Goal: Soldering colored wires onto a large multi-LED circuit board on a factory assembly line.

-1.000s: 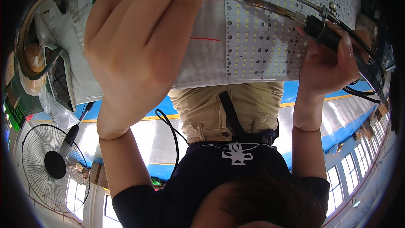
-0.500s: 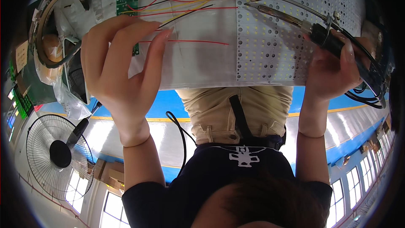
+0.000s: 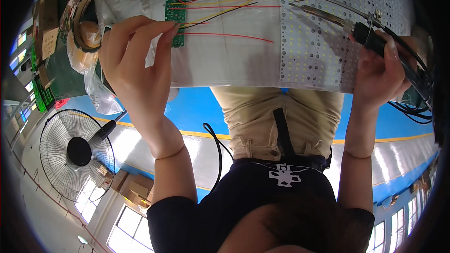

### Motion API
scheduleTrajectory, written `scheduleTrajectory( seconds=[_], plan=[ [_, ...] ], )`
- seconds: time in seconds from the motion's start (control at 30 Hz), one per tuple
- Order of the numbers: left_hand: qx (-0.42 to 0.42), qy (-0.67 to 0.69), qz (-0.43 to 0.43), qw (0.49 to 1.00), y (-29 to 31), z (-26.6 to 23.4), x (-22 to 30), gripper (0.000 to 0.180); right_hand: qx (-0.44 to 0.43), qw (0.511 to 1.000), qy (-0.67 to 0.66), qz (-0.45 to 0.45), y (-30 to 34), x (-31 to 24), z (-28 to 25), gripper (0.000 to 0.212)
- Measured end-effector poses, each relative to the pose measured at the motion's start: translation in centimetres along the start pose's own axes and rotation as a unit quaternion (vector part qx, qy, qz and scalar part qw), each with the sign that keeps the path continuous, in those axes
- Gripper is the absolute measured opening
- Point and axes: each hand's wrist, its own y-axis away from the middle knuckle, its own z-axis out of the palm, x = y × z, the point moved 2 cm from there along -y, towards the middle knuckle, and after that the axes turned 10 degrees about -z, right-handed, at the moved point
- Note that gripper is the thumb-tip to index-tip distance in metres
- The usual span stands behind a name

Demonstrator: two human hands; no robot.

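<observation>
right hand (image 3: 380, 72): wrapped round the soldering iron (image 3: 363, 33) | left hand (image 3: 136, 61): right by green board (image 3: 174, 14), can't tell if pinching

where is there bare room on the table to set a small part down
Bare: between the nearest red wire and table edge, with the green board leftward, white panel rightward. Crowded: beyond, among wires; around the left hand; under the right hand's iron.

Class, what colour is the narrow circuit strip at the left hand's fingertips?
The circuit strip is green; it shows best in the head view.
</observation>
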Motion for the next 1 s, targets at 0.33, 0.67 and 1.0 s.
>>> scheduleTrajectory(
  seconds=[0.33, 0.67, 1.0],
  plan=[
    [-0.08, -0.051, 0.102, 0.99, -1.2, 1.1, 1.1, 0.016, 0.066, 0.982, -0.08, 0.158, -0.4, -1.5, 1.0, 0.01],
    [-0.162, 0.034, 0.095, 0.982, -2.2, 2.4, 2.5, 0.015, 0.041, 0.982, -0.105, 0.149, -0.5, -1.5, 0.9, 0.012],
    [-0.215, 0.039, 0.065, 0.974, -2.5, 2.3, 3.3, 0.013, 0.009, 0.987, -0.081, 0.141, -0.5, -1.6, 0.6, 0.009]
  ],
)
